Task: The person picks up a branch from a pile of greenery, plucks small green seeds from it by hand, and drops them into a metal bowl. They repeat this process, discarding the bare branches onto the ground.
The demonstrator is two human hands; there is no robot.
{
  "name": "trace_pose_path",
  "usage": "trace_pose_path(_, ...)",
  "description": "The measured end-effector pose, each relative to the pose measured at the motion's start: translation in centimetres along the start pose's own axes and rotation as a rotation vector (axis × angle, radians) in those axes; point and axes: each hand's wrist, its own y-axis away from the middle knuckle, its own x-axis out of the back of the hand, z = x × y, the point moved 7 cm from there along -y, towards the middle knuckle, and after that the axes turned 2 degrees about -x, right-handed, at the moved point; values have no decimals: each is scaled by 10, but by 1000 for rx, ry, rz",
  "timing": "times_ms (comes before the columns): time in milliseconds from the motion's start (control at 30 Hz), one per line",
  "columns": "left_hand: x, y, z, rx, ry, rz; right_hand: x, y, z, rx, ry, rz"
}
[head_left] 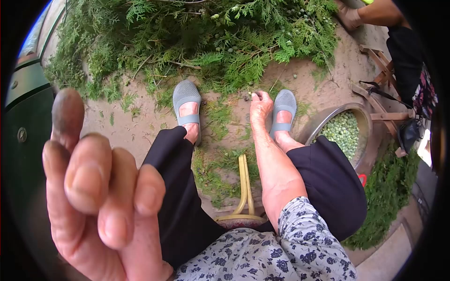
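Close to the camera on the left, my left hand (pixel 105 196) is raised with one darkened fingertip pointing up. Its other fingers curl inward, and I see nothing held in them. My right hand (pixel 260 108) reaches down low between my feet, beside my grey right shoe (pixel 284 105). Its fingertips are pinched together. A tiny pale bit shows at them, too small to name. Just beyond lies a big heap of green conifer branches (pixel 201 42) with small round cones among the leaves. To the right, a metal basin (pixel 364 112) holds many small green cones (pixel 341 133).
A yellow-framed stool (pixel 243 182) is under me. Another person's arm (pixel 379 13) reaches in at the upper right, near a wooden folding stool (pixel 386 116). More green cuttings (pixel 384 199) lie at lower right. A dark green panel (pixel 28 136) stands at left.
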Motion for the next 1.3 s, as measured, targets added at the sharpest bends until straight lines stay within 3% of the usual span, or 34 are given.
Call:
trace_pose_path(100,1,4,0,-19,-63,114,-19,-12,2,118,259,-46)
trace_pose_path(300,-1,3,-2,-49,-35,-51,-23,-9,20,34,261,-89)
trace_pose_path(367,-2,4,-2,-45,-53,-9,-16,-7,23,225,245,61)
trace_pose_path(467,-1,4,-1,-42,-78,23,-4,-4,-2,297,170,186)
trace_pose_path(633,-2,4,-1,-36,-118,-22,-23,-35,4,45,62,-29)
trace_pose_path(700,-3,4,-1,-34,-132,-41,-29,-29,-23,369,304,-37)
trace_pose_path(900,-27,-5,-18,33,-184,-116,-27,-26,-23,423,283,22)
trace_pose_path(967,-14,-1,-25,77,-67,-154,-18,-33,-13,170,96,-52)
trace_pose_path(1033,-19,3,-27,121,55,-192,-1,-40,-12,168,3,58)
trace_pose_path(1100,-14,6,-22,170,-126,65,28,-54,2,203,-28,358)
trace_pose_path(1133,-36,-16,-26,350,-319,-649,37,-62,6,64,-170,327)
trace_pose_path(1167,-35,-11,-32,350,-320,-653,42,-75,16,51,-239,370)
trace_pose_path(1233,-21,-7,-29,164,3,-302,59,-84,-2,-92,-345,391)
trace_pose_path(1300,-20,-4,-30,129,-5,-260,65,-108,-1,-28,-221,460)
